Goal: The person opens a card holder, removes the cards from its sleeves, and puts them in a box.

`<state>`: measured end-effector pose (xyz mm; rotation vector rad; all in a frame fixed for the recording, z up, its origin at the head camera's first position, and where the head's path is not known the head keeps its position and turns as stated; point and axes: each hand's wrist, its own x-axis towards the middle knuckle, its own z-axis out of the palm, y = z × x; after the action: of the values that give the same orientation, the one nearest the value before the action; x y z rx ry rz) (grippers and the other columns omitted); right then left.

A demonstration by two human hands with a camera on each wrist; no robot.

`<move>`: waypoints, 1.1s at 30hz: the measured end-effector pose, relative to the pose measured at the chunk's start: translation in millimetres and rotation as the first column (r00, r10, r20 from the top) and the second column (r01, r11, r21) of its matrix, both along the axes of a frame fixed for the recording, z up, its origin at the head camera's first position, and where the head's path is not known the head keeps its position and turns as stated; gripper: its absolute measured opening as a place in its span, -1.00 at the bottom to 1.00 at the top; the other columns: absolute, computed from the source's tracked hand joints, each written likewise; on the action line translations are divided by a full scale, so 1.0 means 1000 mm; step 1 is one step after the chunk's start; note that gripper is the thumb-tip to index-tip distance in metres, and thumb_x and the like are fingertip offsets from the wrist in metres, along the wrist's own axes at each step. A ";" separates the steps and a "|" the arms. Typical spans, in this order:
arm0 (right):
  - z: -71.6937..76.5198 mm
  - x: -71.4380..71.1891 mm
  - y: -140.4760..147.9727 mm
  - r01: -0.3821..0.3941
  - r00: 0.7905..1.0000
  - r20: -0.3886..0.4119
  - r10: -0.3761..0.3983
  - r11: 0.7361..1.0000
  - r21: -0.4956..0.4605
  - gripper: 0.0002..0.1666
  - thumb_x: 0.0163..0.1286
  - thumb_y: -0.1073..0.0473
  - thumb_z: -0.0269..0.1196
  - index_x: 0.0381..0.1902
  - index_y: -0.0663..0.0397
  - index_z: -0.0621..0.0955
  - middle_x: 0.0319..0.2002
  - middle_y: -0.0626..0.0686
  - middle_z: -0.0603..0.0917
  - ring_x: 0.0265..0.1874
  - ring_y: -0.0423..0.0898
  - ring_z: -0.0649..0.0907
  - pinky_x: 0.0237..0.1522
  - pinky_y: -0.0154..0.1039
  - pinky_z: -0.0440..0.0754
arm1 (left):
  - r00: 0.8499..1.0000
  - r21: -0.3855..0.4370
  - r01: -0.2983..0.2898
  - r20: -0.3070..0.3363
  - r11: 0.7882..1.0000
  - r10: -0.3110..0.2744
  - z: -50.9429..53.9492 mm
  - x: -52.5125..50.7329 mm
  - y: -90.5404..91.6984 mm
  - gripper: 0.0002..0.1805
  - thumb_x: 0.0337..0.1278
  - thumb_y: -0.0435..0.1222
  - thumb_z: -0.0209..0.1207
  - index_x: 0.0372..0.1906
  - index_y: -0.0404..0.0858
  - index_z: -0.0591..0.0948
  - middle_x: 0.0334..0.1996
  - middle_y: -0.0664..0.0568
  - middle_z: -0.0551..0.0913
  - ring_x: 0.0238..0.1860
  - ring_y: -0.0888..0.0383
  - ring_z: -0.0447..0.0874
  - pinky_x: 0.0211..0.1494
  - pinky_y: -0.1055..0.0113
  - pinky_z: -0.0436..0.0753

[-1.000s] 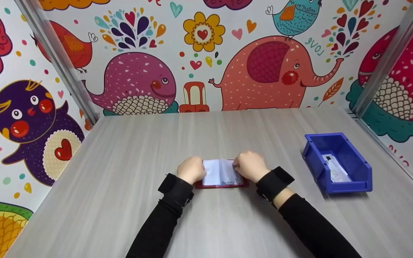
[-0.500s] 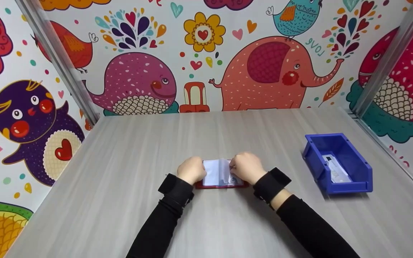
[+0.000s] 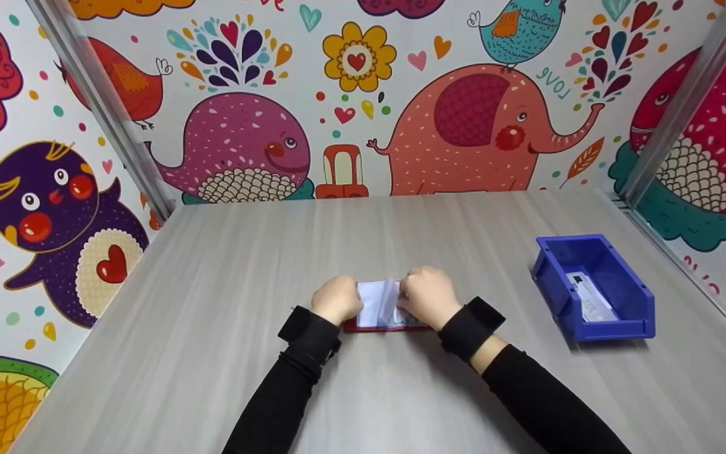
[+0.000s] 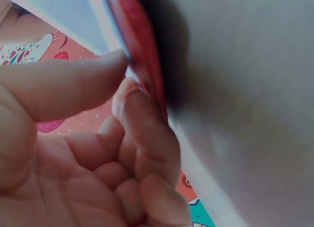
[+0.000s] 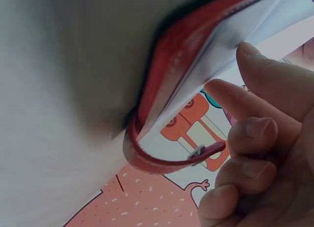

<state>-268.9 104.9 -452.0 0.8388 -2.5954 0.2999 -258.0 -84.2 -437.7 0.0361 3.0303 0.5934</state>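
Note:
A red card holder (image 3: 380, 328) lies spread on the table in the head view, its whitish translucent sleeve pages showing. My left hand (image 3: 336, 299) pinches its left edge between thumb and index finger; the left wrist view has the red cover (image 4: 142, 40) at the fingertips. With thumb and index finger, my right hand (image 3: 429, 296) holds a sleeve page (image 3: 389, 304), raised near the middle of the holder. In the right wrist view, a red strap (image 5: 157, 165) with a metal snap curls out from the cover, apart from the fingers. The right hand hides part of the holder's right side.
A blue plastic bin (image 3: 615, 329) stands to the right on the grey wood-grain table (image 3: 212, 265). Inside it lie whitish cards (image 3: 590, 299). Walls with cartoon prints (image 3: 237, 145) border the back and both sides.
My right hand has moved a little to the left, and the sleeve page has lifted and swung left with it. The left hand stays at the left edge.

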 end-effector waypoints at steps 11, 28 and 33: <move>0.000 0.001 -0.005 -0.026 0.998 -0.051 0.026 1.000 -0.009 -0.72 -0.12 0.17 0.56 -0.73 0.06 0.63 -0.65 0.02 0.52 -0.58 0.09 0.55 -0.52 -0.02 0.50 | 1.000 0.006 0.008 -0.018 1.000 -0.008 0.000 0.001 -0.001 -0.77 -0.01 -0.37 0.19 -0.66 -0.17 0.44 -0.46 0.00 0.58 -0.46 0.07 0.47 -0.36 0.08 0.57; 0.000 0.001 -0.014 -0.082 0.996 -0.019 0.083 0.997 0.009 -0.79 -0.03 0.17 0.56 -0.62 0.07 0.71 -0.60 0.01 0.57 -0.55 0.04 0.59 -0.45 -0.06 0.54 | 0.999 -0.004 0.023 -0.032 1.000 -0.024 -0.001 0.000 -0.003 -0.78 0.09 -0.40 0.09 -0.64 -0.23 0.48 -0.32 -0.11 0.68 -0.38 0.01 0.58 -0.28 0.04 0.61; 0.001 0.002 -0.015 -0.075 0.997 -0.026 0.076 0.997 0.029 -0.77 -0.02 0.15 0.56 -0.64 0.07 0.69 -0.60 0.01 0.57 -0.56 0.04 0.59 -0.48 -0.06 0.54 | 1.000 -0.011 0.021 -0.021 1.000 -0.021 0.000 -0.001 -0.006 -0.66 0.02 -0.46 0.09 -0.76 -0.15 0.33 -0.54 -0.01 0.55 -0.53 0.08 0.44 -0.47 0.18 0.49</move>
<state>-267.3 90.0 -451.5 0.9456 -2.5520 0.2722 -258.9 -90.2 -437.4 0.0745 3.0496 0.5786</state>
